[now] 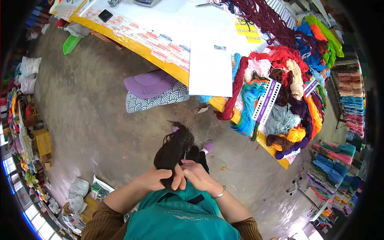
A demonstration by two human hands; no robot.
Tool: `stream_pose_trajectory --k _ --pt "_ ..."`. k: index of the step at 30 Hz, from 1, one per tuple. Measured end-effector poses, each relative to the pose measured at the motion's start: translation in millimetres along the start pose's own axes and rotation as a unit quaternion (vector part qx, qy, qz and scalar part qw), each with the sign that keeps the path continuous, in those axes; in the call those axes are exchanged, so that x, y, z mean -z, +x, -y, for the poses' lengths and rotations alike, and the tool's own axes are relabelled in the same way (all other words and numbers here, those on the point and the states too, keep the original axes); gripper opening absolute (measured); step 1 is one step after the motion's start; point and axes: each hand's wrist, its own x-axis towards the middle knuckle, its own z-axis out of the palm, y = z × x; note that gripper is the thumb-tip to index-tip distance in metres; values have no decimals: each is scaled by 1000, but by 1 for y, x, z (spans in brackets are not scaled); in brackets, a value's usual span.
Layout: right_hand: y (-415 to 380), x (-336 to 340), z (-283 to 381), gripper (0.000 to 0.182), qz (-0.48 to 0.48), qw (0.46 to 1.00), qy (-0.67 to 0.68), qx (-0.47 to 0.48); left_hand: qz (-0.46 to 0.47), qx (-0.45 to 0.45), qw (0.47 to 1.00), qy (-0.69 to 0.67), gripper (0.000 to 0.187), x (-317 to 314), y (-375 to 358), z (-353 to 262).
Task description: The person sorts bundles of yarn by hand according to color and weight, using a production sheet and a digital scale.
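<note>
A dark brown, nearly black hank of yarn [173, 150] hangs in front of my teal apron [180, 218], its loose strands trailing at the far end. My left hand [162, 178] is closed around the near end of the hank, with the thumb on top and fingers wrapped through it. Right beside it, my right hand [197, 176] has its fingers bent in against the hank and close to the left fingertips. What exactly the right fingertips pinch is partly hidden. A silver bracelet [219, 193] circles the right wrist.
A yellow-edged table [132, 45] stands ahead, bearing a white sheet [210, 76], a purple-and-white card with holes [267, 101] and many coloured hanks [283, 116]. Under its edge is a stool with a purple cushion [149, 84]. Yarn racks [351, 100] stand right; bags [78, 194] lie lower left.
</note>
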Motion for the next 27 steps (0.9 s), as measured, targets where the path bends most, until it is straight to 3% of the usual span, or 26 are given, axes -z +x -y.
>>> stream_pose_trajectory --k 2,4,5,7,8,11,12,14,15,17,18,19,20,21,22,24,25,27 --pt "1 -8 -13 45 7 1000 -13 -16 1 -1 1000 2 35 -13 -7 -19" --pt "-3 -14 -30 47 56 996 -54 -53 -79 -21 992 95 27 -24 -10 -34" --pt "-7 -17 -34 52 -6 998 -48 -38 -101 -2 965 243 35 -15 -14 -40" --pt "-8 0 -23 57 40 975 23 -219 -134 -20 942 308 26 -5 -15 -42" --pt "-15 2 -31 60 27 978 50 -203 -166 -36 913 371 30 -3 -15 -43" --pt "-17 14 -7 62 29 967 133 -214 -216 -71 969 93 36 -4 -10 -38" --pt "-18 17 -2 52 51 970 149 -184 -234 -65 970 -6 39 -7 -8 -41" --pt "-10 22 34 35 93 971 154 -159 -165 -187 950 -188 50 -5 -3 -37" --pt "-4 19 54 26 30 986 161 -46 -50 -251 939 -229 77 7 3 -29" --pt "1 16 74 26 44 975 205 -68 -78 -225 963 -130 107 -17 20 -23" --pt "5 16 77 23 36 985 153 -72 -57 -153 979 -120 125 -7 24 -10" --pt "8 12 70 24 15 986 121 -114 -52 -113 976 -179 129 -1 28 2" --pt "12 6 61 25 -9 984 88 -153 -17 -108 979 -172 126 5 27 7" --pt "16 2 59 26 -72 993 57 -79 20 -101 981 -165 123 10 27 9" --pt "14 3 59 26 -73 993 56 -81 21 -110 972 -206 98 15 27 12" --pt "10 7 59 35 22 991 20 -130 -160 -50 961 -221 66 14 15 9" --pt "6 6 49 45 54 986 -66 -142 -258 -83 947 -173 47 -12 23 -8" --pt "3 2 25 47 74 982 -105 -137 -86 -133 952 -262 41 7 19 -12"
